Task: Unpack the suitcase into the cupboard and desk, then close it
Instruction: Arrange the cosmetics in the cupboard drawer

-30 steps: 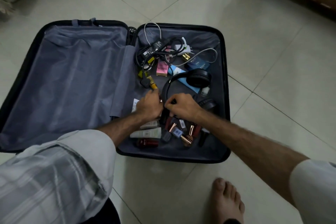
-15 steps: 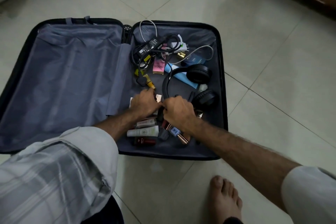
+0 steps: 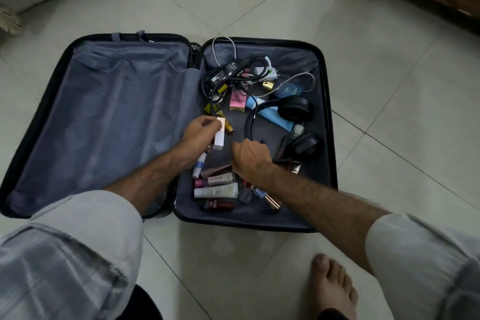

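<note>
Pale grey-green floor tiles [image 3: 285,8] fill the room, with a fringed fabric edge at far left and a wooden furniture leg at upper right. On the tiles lies a black hard-shell suitcase [image 3: 39,122], opened flat. Its left half shows only grey lining. Its right half is crowded with small things.

Moving rightward, the left hand [image 3: 201,132] hovers just inside the right half, its fingers [image 3: 207,122] curled round a small white, peach-capped rectangular bottle [image 3: 220,135] lifted clear of the pile. Below it lie white cosmetic tubes [image 3: 217,191] and a dark red bottle. At the far end sits a black power adapter with tangled cables [image 3: 224,73], beside a pink carton [image 3: 237,102].

The right hand [image 3: 250,160] reaches down among the tubes near the band of black over-ear headphones [image 3: 294,109]; its fingers are curled under, and what they grip, if anything, cannot be told. A pale blue tube lies under the headphones, a navy box beyond.

The step in hand looks like gathering toiletries — the unpacking is far from done. Next, probably, a secure handful must be carried to the cupboard or worktop, neither of which is in view.
</note>
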